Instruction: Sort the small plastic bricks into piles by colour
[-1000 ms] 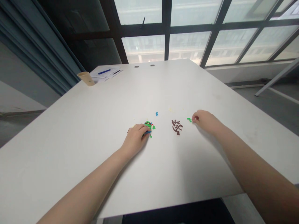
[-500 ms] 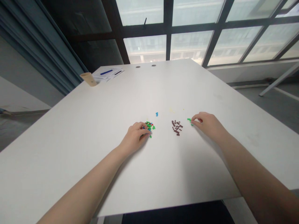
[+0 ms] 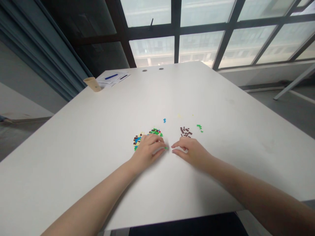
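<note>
My left hand (image 3: 149, 150) pinches a small green building brick (image 3: 166, 148) at its fingertips, just in front of a mixed pile of tiny bricks (image 3: 155, 131). More yellow, blue and brown bricks (image 3: 137, 141) show past its knuckles, partly hidden by the hand. My right hand (image 3: 190, 150) faces it across a narrow gap, thumb and fingers apart, with nothing between them. Right behind that hand lies a group of brown bricks (image 3: 185, 131), its near part covered by the fingers. A few green bricks (image 3: 199, 127) sit to the right.
Farther back are blue bricks (image 3: 164, 120) and pale yellow ones (image 3: 179, 116). A paper cup (image 3: 92, 84) stands at the table's far left edge, beside papers (image 3: 120, 79) with a blue pen (image 3: 111, 76). The white table (image 3: 172, 95) reaches toward the windows.
My right hand has moved left from the green bricks to near my left hand. My left hand has shifted slightly right and closer, uncovering bricks on its left and bringing out a green brick.
</note>
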Available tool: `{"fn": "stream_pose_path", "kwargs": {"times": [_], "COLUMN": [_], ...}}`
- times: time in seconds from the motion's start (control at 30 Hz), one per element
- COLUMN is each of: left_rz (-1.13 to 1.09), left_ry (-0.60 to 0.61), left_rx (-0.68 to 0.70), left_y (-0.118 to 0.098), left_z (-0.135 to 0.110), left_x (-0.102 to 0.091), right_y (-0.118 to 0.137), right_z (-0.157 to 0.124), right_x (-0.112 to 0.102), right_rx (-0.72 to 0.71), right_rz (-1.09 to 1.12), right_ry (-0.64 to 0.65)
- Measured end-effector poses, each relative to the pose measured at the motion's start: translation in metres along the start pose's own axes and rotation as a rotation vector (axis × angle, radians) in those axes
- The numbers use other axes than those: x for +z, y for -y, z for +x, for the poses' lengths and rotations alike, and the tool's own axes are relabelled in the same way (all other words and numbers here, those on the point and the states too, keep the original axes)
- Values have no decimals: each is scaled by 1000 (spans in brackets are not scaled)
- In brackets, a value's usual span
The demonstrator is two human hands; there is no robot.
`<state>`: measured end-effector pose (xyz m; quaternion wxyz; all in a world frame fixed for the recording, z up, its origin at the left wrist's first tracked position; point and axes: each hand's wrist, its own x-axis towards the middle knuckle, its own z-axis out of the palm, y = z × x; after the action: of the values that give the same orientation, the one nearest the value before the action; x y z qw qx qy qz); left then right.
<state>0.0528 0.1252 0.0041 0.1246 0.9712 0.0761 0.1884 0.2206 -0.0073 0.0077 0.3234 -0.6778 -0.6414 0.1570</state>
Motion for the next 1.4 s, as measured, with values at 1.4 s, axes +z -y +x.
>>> {"fn": "stream_pose_path", "kwargs": {"times": [1.4], "left_rz": [1], "left_ry": [-29], "left_rx": [-44], "left_y": [6], "left_z": [-1], "left_x": [-2], "right_y": [-54], "right_z": [3], "right_x": [-72], "right_rx": [763], "right_rz": [-644], "right_ry": [114]}}
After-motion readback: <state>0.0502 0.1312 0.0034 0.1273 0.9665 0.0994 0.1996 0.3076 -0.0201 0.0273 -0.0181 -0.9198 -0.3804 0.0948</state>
